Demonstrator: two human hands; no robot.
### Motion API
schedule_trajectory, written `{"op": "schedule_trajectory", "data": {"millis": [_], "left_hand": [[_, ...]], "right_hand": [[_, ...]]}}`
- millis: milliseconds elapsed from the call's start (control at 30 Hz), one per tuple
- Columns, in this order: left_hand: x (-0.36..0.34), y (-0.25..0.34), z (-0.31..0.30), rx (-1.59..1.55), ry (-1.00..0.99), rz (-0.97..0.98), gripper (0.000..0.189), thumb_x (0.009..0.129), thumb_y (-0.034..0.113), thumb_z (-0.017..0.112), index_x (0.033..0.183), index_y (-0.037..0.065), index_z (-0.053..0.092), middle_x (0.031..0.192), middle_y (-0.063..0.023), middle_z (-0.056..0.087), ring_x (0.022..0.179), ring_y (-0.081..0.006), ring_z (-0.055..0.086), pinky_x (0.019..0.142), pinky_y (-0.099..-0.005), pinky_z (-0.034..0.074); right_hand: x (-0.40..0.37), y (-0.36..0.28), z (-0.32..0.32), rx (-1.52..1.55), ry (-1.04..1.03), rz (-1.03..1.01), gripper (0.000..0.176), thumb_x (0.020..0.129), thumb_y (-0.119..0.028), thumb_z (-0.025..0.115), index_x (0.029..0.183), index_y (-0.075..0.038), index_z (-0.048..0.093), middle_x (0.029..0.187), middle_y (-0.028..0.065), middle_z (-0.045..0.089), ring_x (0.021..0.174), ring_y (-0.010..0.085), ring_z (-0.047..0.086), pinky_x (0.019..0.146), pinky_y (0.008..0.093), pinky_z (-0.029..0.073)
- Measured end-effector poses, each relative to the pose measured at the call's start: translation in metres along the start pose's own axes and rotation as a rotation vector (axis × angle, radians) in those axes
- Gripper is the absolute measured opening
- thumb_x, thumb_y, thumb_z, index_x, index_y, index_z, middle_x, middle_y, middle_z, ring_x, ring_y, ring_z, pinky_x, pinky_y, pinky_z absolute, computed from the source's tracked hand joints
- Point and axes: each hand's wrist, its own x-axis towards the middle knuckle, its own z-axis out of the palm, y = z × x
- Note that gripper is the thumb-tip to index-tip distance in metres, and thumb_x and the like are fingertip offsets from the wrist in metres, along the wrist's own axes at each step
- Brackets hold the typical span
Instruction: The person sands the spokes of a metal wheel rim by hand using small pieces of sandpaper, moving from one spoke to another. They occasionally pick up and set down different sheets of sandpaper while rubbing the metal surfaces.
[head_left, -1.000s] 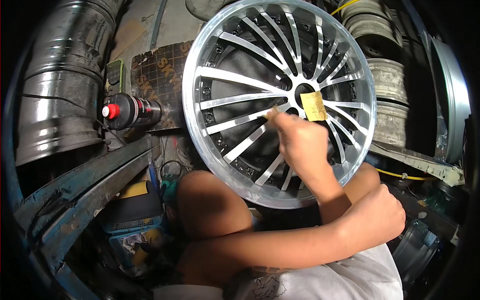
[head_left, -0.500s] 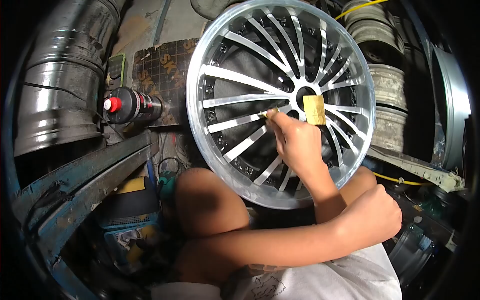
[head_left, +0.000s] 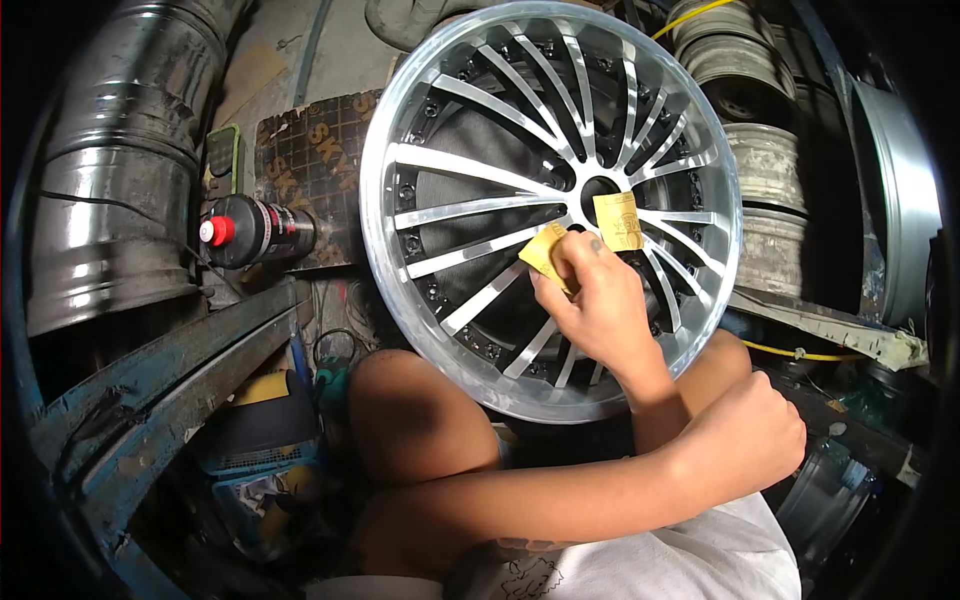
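Note:
A large multi-spoke alloy wheel rim [head_left: 388, 270] with bright spokes and dark gaps leans in front of my knees. Between the thumb and fingers of my right hand [head_left: 600, 295] is a yellow piece of sandpaper [head_left: 543, 254], over the lower left spokes near the hub. A second yellow sandpaper piece [head_left: 619, 222] with printing on its back lies by the centre hole, just above that hand. My left forearm crosses my lap, and my left hand [head_left: 750, 435] is a closed fist near my right knee, apart from the wheel. Its palm side is hidden; nothing sticks out of it.
A black bottle with a red cap [head_left: 262, 231] lies left of the wheel by a printed dark board [head_left: 320, 165]. Stacked rims stand at left [head_left: 125, 200] and right [head_left: 755, 185]. A blue metal frame [head_left: 170, 380] runs along the lower left, above a blue basket [head_left: 265, 465].
The sandpaper in my right hand has turned so its yellow face shows more, and the fingers have come slightly down off the spoke. The view has shifted a little. My left fist stays put.

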Motion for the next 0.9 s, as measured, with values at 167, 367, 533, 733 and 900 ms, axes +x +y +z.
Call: {"op": "schedule_trajectory", "data": {"millis": [167,367,533,733,900], "left_hand": [[-0.001,-0.001,-0.001,0.002,0.010,0.011,0.010,0.087,0.018,0.069,0.084,0.009,0.070,0.072,0.0000,0.066,0.069,-0.0154,0.069,0.060,-0.0315,0.044],[0.000,-0.002,0.002,-0.034,0.042,-0.008,0.010,0.087,0.018,0.069,0.083,0.009,0.070,0.071,0.0001,0.066,0.068,-0.0155,0.068,0.060,-0.0311,0.044],[-0.001,-0.004,-0.003,0.032,-0.009,-0.011,0.010,0.086,0.018,0.069,0.083,0.009,0.070,0.072,0.0004,0.066,0.069,-0.0155,0.069,0.060,-0.0311,0.044],[-0.002,0.002,0.003,0.007,0.001,-0.010,0.010,0.086,0.018,0.069,0.084,0.009,0.071,0.072,0.0004,0.067,0.071,-0.0155,0.069,0.060,-0.0316,0.044],[0.000,0.002,0.006,0.003,-0.017,-0.010,0.010,0.086,0.018,0.069,0.084,0.008,0.071,0.073,0.0000,0.067,0.072,-0.0162,0.069,0.061,-0.0319,0.044]], "right_hand": [[0.005,-0.004,0.006,-0.146,0.111,-0.080,0.019,0.095,-0.024,0.076,0.111,-0.014,0.074,0.079,0.0093,0.066,0.064,0.0328,0.067,0.058,0.0433,0.054],[0.015,0.002,0.002,-0.124,0.213,-0.112,0.017,0.096,-0.020,0.075,0.112,-0.017,0.080,0.073,0.0061,0.072,0.058,0.0278,0.068,0.052,0.0395,0.052],[0.008,0.000,-0.003,-0.191,0.046,-0.169,0.021,0.094,-0.014,0.073,0.115,-0.015,0.077,0.083,0.0065,0.076,0.060,0.0285,0.070,0.053,0.0398,0.052],[0.004,-0.007,0.018,-0.135,0.166,-0.148,0.017,0.093,-0.015,0.075,0.110,-0.014,0.078,0.075,0.0066,0.072,0.058,0.0291,0.068,0.052,0.0397,0.051],[0.007,-0.002,0.019,-0.104,0.263,-0.107,0.011,0.097,-0.021,0.074,0.102,-0.012,0.077,0.072,0.0092,0.070,0.058,0.0308,0.068,0.052,0.0412,0.051]]}}
